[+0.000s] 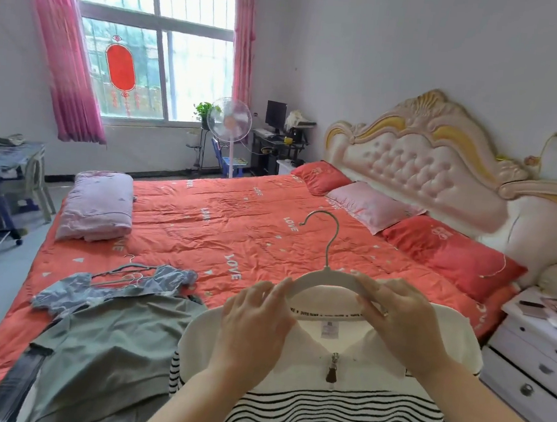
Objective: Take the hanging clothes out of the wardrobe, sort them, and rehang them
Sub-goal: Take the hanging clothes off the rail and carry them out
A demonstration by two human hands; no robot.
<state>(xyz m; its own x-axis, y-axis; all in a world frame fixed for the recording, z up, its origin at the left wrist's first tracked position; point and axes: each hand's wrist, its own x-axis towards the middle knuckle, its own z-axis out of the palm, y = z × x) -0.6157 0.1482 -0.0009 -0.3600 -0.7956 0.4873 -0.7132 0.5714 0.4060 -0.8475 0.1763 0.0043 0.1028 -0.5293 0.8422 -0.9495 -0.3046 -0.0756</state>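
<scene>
I hold the white hanger (326, 279) up in front of me with both hands, its metal hook standing upright over the bed (236, 214). My left hand (254, 323) has its fingers (276, 293) curled over the hanger's left arm, and my right hand (401, 326) pinches the right arm together with the collar of the striped top (336, 414). That top hangs on the hanger, cream across the shoulders, black and white stripes below, with a short zip at the neck. My hands and the top hide the near edge of the bed. To my left a green garment (107, 347) lies spread flat on the red cover, and a blue-grey garment (112, 285) lies crumpled just beyond it, touching its upper edge. Some loose hangers (127, 273) rest on the blue-grey one. Further up the bed sits a folded lilac quilt (97, 208), well apart from the clothes. Three pillows (371, 207) line the padded headboard (419, 162) on the right. A white nightstand (533, 364) stands beside the bed at my right, with small things on top that I cannot make out. At the far wall a standing fan (230, 119) is near the window (157, 42), which has pink curtains (65, 54). A worktop (12, 154) is at the far left
</scene>
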